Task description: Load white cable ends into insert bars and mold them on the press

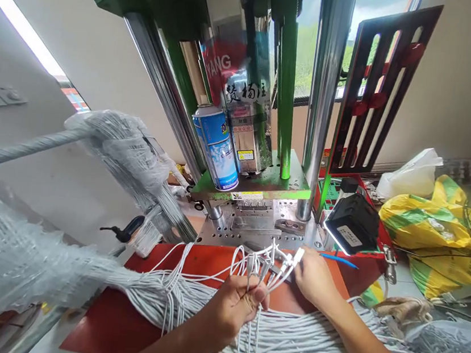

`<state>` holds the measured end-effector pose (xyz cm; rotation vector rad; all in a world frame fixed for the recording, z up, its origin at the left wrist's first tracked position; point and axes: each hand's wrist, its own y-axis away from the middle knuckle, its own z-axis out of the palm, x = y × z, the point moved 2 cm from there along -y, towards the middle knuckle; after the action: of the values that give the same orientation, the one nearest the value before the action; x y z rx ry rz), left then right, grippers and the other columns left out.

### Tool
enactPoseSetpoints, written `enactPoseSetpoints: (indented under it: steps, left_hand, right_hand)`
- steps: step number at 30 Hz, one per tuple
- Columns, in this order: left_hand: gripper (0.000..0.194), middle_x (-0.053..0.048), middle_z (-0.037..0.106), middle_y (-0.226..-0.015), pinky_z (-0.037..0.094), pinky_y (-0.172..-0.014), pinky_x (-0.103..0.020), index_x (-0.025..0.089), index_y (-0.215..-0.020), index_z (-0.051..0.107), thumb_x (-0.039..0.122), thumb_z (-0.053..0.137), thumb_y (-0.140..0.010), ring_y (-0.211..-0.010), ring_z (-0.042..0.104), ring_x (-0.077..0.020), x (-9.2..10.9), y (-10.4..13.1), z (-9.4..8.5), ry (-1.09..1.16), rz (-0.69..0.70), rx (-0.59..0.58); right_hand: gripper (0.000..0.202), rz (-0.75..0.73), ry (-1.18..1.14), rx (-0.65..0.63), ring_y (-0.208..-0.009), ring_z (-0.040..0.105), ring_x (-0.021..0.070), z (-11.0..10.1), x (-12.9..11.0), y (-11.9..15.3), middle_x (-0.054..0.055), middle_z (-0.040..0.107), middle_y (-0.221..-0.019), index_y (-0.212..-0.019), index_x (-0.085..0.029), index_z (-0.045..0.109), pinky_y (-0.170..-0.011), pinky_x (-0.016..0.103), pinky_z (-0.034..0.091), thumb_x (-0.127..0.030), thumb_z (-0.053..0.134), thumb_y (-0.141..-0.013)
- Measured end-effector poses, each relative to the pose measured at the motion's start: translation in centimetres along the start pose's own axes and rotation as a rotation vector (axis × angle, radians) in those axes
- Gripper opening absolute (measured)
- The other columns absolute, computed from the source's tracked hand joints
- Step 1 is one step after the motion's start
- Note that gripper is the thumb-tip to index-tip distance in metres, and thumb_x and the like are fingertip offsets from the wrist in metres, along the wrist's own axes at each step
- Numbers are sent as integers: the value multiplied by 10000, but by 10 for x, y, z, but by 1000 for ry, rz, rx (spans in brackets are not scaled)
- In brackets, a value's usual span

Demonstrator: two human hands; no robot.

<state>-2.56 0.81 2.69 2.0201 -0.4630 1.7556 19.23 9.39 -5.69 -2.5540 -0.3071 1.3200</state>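
My left hand is closed round a couple of white cable ends, whose connectors point up above the fingers. To its right, my right hand is beside more white connectors; its fingertips are partly hidden behind them, so its grip is unclear. Many white cables lie in a thick bundle across the red table, under and around both wrists. Just beyond the hands is the metal bed of a green press.
A blue spray can stands on the press's green plate. Plastic-wrapped cable bundles hang at left. A black lamp is at right, near yellow bags. A blue tool lies behind my right hand.
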Motion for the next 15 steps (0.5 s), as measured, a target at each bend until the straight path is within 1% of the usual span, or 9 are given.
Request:
enactPoseSetpoints:
  steps: [3,6,8,9,10,11,12,14,15]
  left_hand:
    - [485,43,354,-644,263,-556,-264,164,-843,570,585,432,-1040,-578,328,-107,12,4,-6,-228,18,-15]
    - [445,17,449,-667,300,-602,-269,174,-792,565,513,439,-1051,-613,388,-123,22,5,-9,-441,35,-47]
    - [406,14,492,-667,309,-620,-262,180,-749,550,434,463,-1052,-623,419,-124,24,3,-8,-541,46,-88]
    - [383,17,505,-661,312,-625,-257,182,-738,545,385,467,-1053,-623,432,-123,22,1,-7,-586,56,-116]
    - [355,20,513,-653,311,-622,-254,184,-736,541,331,463,-1051,-616,439,-122,20,-2,-7,-633,68,-137]
    - [323,23,518,-647,304,-611,-254,187,-742,539,272,455,-1043,-602,438,-121,17,-5,-8,-691,90,-143]
    - [291,24,519,-641,289,-595,-260,189,-748,536,209,445,-1024,-587,432,-123,13,-8,-10,-769,132,-125]
    - [252,16,511,-630,247,-571,-288,191,-745,524,103,431,-963,-566,414,-137,5,-14,-17,-983,282,-29]
    - [248,10,503,-625,227,-566,-306,190,-737,519,68,426,-932,-560,406,-146,2,-17,-21,-1103,383,34]
  right_hand:
    - [427,24,-143,-97,-879,610,269,-11,-12,-1,112,651,-858,-824,-200,614,-826,424,493,-527,403,-1000]
    - [649,37,-373,-291,-848,684,226,-30,-40,1,113,719,-962,-1184,-184,654,-756,375,548,-612,183,-1062]
    - [645,72,-603,-524,-865,709,229,-41,-62,3,121,738,-1020,-1310,-182,622,-730,364,563,-677,313,-1034]
    - [611,91,-696,-599,-861,713,235,-46,-70,4,118,744,-1006,-1274,-178,653,-719,359,565,-683,455,-993]
    - [556,111,-758,-618,-851,713,239,-51,-74,5,113,747,-975,-1196,-174,696,-714,356,563,-657,589,-941]
    - [482,129,-781,-582,-848,711,240,-57,-73,7,105,749,-949,-1105,-175,729,-725,356,563,-609,683,-900]
    - [407,145,-767,-488,-852,711,236,-65,-66,11,97,750,-936,-1027,-183,746,-748,360,563,-564,724,-885]
    - [348,165,-707,-184,-859,721,241,-86,-38,26,105,753,-948,-965,-208,751,-788,388,565,-548,711,-901]
    - [339,175,-643,-29,-884,728,251,-101,-18,39,116,754,-991,-1011,-233,745,-805,410,565,-554,680,-924]
